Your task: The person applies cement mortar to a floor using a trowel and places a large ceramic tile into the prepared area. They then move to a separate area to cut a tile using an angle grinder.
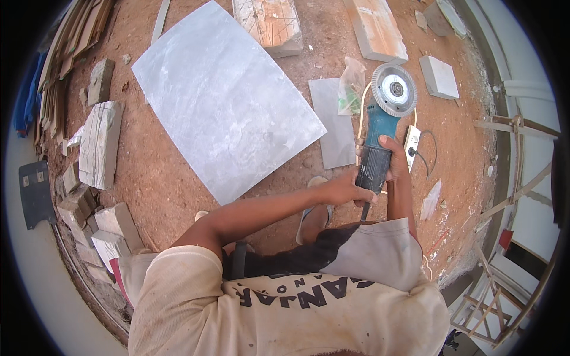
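Observation:
An angle grinder point(380, 127) with a teal and black body is held up in front of me, its toothed cutting disc point(409, 89) facing upward. My right hand point(394, 156) is wrapped round the body from the right side. Around the rear end, near the cord, closes my left hand point(349, 188). Left of the grinder, a large grey tile point(225, 107) with a marbled face lies flat on the ground. Beyond my left hand lies a narrower grey tile piece point(333, 139), partly covered by a clear plastic bag point(351, 89).
A white power strip point(412, 142) with a plug sits on the dirt right of the grinder. Pale blocks point(100, 145) line the left side; others point(270, 26) lie at the far side. Wooden boards point(71, 41) lean far left. A bucket point(442, 18) stands far right.

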{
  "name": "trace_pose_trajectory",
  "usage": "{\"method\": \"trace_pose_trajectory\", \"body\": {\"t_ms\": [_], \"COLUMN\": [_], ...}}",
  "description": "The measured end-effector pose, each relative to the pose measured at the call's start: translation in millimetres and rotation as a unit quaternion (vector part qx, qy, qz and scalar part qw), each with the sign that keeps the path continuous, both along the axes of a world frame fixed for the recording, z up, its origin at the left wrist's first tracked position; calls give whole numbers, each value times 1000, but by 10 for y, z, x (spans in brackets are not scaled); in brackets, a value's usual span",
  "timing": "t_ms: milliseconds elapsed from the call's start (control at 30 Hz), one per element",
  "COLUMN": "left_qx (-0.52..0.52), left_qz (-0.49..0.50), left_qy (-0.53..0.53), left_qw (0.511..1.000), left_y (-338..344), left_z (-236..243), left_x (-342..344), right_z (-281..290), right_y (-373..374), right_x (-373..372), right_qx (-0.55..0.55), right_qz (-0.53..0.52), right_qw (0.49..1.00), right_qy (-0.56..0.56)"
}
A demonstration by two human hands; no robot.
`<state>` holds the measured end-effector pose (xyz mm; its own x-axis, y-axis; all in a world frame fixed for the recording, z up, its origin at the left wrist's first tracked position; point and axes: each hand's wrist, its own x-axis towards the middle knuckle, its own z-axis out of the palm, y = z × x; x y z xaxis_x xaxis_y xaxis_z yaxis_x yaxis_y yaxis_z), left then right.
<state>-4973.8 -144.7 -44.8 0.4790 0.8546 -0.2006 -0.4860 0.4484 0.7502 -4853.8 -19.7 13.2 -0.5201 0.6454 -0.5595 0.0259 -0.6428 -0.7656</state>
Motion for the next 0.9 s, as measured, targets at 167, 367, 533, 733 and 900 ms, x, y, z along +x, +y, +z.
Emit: {"method": "trace_pose_trajectory", "body": {"t_ms": [167,367,533,733,900], "left_qx": [-23,1,-27,-19,-9], "left_qz": [-6,222,235,269,284], "left_qy": [0,226,262,264,284], "left_qw": [1000,949,936,926,916], "left_y": [-29,-199,-194,-212,-225], "left_z": [-61,-155,-98,-310,-393], "left_x": [6,370,405,620,698], "right_z": [-159,-223,-134,-241,-255], "right_y": [29,-27,-11,0,1], "right_x": [-16,-143,-167,-77,-76], "right_qx": [30,128,111,127,131], "right_qz": [31,-13,-21,-1,4], "right_qw": [999,990,992,986,985], "right_qy": [-21,-55,-58,-104,-108]}}
